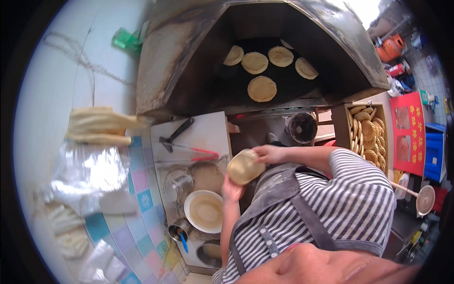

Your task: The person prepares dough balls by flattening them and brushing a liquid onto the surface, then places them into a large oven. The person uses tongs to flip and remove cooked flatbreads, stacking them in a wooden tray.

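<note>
In front of my apron, both hands are on a round, pale-golden disc (245, 167) with a raised edge; whether it is dough or a shallow dish I cannot tell. My left hand (232, 190) supports it from below at the near left edge. The fingers of my right hand (266, 154) grip its far right edge. Ahead, several round flatbreads (262, 88) lie on a dark griddle (227, 83) under a metal hood (170, 46). Beside my left forearm stands a white bowl (188, 218) of beige paste (205, 211).
On the left counter (209, 131) lie red-handled tongs (205, 154) and a black-handled scraper (181, 129). A clear jar (181, 184), a metal cup with a blue-handled brush (183, 243) and a metal pot (202, 257) stand nearer. A bucket (301, 127) and a crate of flatbreads (369, 135) are right.
</note>
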`<state>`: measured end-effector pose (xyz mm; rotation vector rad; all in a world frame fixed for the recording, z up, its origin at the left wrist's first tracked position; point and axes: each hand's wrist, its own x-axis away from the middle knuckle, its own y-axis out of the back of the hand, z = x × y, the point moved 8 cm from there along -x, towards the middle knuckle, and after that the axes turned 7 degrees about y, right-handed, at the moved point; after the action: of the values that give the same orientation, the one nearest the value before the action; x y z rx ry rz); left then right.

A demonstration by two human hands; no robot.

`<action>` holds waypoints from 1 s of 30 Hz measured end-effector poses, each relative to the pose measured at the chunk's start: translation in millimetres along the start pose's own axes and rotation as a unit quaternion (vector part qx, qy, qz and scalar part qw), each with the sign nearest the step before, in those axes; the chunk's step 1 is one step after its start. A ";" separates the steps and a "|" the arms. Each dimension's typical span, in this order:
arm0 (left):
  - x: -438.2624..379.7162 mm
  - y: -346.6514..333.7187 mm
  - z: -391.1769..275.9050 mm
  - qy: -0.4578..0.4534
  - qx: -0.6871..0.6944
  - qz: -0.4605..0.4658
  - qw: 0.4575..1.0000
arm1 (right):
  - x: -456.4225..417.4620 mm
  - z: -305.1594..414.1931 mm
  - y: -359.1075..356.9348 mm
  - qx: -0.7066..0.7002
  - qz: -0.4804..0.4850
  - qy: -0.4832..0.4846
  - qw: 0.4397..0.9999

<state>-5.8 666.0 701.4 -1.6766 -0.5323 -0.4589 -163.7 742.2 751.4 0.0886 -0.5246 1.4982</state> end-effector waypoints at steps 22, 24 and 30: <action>-360.9 -190.1 97.3 -0.294 -0.935 0.076 0.184 | 87.1 -38.1 308.8 0.668 -0.402 0.123 0.614; -347.6 -185.2 96.0 -0.261 -0.946 0.061 0.183 | 83.5 -44.2 310.7 0.666 -0.364 0.063 0.648; -267.7 -182.5 48.5 -0.254 -0.915 -0.029 0.311 | 63.0 3.8 304.2 0.599 -0.469 0.082 0.644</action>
<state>-329.5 714.5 686.2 -4.2333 -0.3405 -0.5425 -458.1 826.9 699.4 1.0875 0.7116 0.5430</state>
